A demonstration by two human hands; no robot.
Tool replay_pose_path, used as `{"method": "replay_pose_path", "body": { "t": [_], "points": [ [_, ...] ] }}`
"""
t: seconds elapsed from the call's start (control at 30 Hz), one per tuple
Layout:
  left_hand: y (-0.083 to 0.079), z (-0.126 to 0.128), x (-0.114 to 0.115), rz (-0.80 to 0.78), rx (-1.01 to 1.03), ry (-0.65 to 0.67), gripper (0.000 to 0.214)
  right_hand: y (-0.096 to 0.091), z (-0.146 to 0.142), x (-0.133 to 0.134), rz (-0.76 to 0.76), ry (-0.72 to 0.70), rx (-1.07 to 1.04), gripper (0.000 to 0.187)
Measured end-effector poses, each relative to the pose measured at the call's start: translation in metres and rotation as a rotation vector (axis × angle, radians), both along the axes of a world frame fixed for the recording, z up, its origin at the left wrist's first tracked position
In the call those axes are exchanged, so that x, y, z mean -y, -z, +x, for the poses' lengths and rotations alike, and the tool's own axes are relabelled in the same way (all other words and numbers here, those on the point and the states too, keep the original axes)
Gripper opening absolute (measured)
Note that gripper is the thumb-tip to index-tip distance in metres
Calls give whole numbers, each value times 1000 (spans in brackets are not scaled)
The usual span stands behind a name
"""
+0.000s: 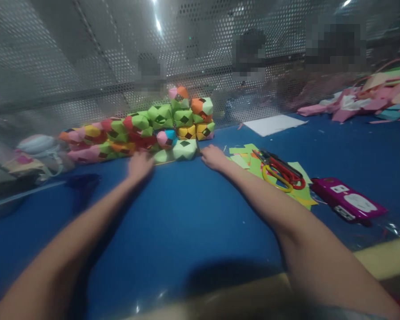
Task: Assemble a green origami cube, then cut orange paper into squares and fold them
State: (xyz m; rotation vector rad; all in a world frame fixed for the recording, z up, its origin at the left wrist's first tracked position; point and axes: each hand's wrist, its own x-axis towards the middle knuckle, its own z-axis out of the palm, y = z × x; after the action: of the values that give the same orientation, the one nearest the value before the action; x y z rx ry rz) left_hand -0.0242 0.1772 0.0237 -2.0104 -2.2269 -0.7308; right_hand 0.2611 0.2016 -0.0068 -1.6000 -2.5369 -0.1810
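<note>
A long stack of colourful folded-paper pieces is being shown on a blue tabletop, from centre left to just right of centre. Its long axis is being presented sideways, across the reach of both arms. Its lower front edge is being approached most closely by the left hand; its right end is being flanked by the right hand. The hands are being held apart; whether paper is being gripped cannot be told through the blur. At right, scissors are being supported by paper scraps.
</note>
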Motion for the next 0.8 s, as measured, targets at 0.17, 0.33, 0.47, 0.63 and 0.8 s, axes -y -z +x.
{"method": "replay_pose_path", "body": {
  "t": [0.17,0.33,0.47,0.63,0.8],
  "points": [
    [8,-15,9,-80,-39,-21,23,-2,-1,-1,-12,0,5,31],
    [11,-15,10,-63,-59,-6,26,-4,-2,-1,-17,6,2,33],
    [12,-16,9,-40,-54,20,26,-4,-3,0,-8,24,5,34],
    [10,-15,14,56,-15,22,31,-17,0,6,24,-4,37,31],
    [-2,-9,30,218,25,33,35,-54,44,13,107,49,84,31]
  ]
}}
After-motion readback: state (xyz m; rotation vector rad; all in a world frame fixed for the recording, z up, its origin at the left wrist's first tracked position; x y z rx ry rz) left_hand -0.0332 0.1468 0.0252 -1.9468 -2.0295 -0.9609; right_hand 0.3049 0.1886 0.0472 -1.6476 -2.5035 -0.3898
